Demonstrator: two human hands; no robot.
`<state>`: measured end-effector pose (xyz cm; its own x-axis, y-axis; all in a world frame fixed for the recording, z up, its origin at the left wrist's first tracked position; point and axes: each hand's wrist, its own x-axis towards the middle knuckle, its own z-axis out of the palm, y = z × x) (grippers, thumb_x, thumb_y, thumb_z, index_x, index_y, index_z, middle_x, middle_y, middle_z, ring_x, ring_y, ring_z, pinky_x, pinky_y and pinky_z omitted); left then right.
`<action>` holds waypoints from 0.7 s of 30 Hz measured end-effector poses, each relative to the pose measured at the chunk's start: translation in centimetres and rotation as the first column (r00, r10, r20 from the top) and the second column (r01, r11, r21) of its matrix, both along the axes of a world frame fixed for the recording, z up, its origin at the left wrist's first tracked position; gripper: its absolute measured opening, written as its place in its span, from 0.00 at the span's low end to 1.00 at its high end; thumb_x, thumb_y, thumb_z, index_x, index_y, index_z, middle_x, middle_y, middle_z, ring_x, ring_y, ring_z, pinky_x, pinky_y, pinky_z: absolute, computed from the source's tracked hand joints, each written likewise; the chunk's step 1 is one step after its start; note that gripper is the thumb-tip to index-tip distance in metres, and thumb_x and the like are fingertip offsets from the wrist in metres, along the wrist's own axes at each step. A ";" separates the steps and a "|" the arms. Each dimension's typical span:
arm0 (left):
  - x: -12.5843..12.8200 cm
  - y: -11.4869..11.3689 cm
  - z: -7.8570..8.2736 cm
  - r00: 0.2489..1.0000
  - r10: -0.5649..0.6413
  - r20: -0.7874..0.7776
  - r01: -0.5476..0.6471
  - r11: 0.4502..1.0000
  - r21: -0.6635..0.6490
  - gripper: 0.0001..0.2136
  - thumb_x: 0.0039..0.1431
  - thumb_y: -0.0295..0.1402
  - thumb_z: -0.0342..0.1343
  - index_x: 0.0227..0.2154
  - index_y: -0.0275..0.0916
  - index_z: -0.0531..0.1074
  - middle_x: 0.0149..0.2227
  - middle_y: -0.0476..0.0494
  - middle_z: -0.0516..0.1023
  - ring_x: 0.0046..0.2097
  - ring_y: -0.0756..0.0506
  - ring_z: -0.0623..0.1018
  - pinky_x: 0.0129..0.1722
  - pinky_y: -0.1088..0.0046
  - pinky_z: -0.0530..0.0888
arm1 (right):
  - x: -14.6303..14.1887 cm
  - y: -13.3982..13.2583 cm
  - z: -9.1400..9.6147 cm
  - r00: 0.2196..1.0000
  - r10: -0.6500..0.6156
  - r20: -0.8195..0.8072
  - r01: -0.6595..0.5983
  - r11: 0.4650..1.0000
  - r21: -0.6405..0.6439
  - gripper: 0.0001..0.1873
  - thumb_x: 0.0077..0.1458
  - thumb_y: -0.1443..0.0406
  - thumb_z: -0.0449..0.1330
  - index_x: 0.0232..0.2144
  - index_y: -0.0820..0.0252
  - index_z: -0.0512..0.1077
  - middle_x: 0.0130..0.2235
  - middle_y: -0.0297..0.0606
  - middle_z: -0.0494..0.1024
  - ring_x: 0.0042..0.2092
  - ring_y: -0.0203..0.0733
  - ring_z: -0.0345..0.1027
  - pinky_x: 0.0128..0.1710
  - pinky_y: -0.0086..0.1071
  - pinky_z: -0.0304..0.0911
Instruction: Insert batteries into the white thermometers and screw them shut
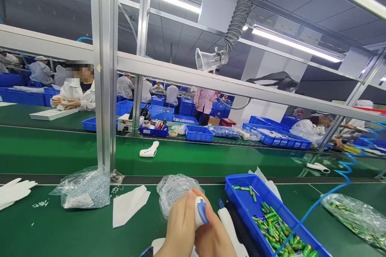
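Note:
Both my hands are closed around a white thermometer gun with blue parts, held upright above the green bench. My left hand wraps its left side, and my right hand grips the right side with the thumb near the blue part. Much of the device is hidden by my fingers. Just behind it lies an open plastic bag of small screws. Another white device lies to the right of my hands, and a further white piece is partly covered under my left wrist.
On the right stands a blue bin of green batteries, crossed by a coiled blue hose. A screw bag, white paper and gloves lie left. Behind runs a green conveyor carrying white devices. Co-workers sit beyond.

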<state>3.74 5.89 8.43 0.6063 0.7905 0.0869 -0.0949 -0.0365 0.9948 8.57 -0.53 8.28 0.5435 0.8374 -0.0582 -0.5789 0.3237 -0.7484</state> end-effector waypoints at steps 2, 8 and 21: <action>0.0 -0.2 0.2 0.998 0.045 -0.036 -0.044 0.999 0.020 0.31 0.54 0.61 0.40 0.33 0.37 0.74 0.37 0.35 0.77 0.44 0.35 0.73 0.48 0.58 0.65 | -0.1 -0.3 -0.2 0.999 0.018 0.046 -0.020 0.999 0.026 0.33 0.43 0.45 0.65 0.49 0.52 0.66 0.52 0.39 0.69 0.54 0.51 0.61 0.54 0.42 0.59; 0.0 -0.8 -0.3 0.994 0.084 -0.071 -0.086 0.996 -0.024 0.28 0.56 0.55 0.41 0.40 0.36 0.72 0.41 0.35 0.78 0.50 0.35 0.71 0.52 0.60 0.62 | 0.0 -1.0 -0.4 0.986 0.018 0.167 -0.020 1.000 0.015 0.33 0.42 0.44 0.65 0.47 0.52 0.68 0.50 0.40 0.70 0.56 0.52 0.59 0.55 0.44 0.58; 0.5 1.9 0.1 0.989 -0.150 0.009 0.148 0.981 0.129 0.24 0.63 0.52 0.32 0.38 0.40 0.66 0.35 0.41 0.75 0.39 0.41 0.74 0.42 0.64 0.68 | 4.1 0.4 1.8 0.430 0.036 0.902 0.203 0.970 -0.135 0.28 0.45 0.44 0.62 0.39 0.58 0.73 0.34 0.38 0.71 0.37 0.44 0.65 0.37 0.33 0.64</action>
<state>4.27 7.77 8.53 0.7139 0.6729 0.1937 -0.1276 -0.1470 0.9809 12.71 -0.11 10.12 0.4547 0.8175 0.3535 0.4755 0.1128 -0.8724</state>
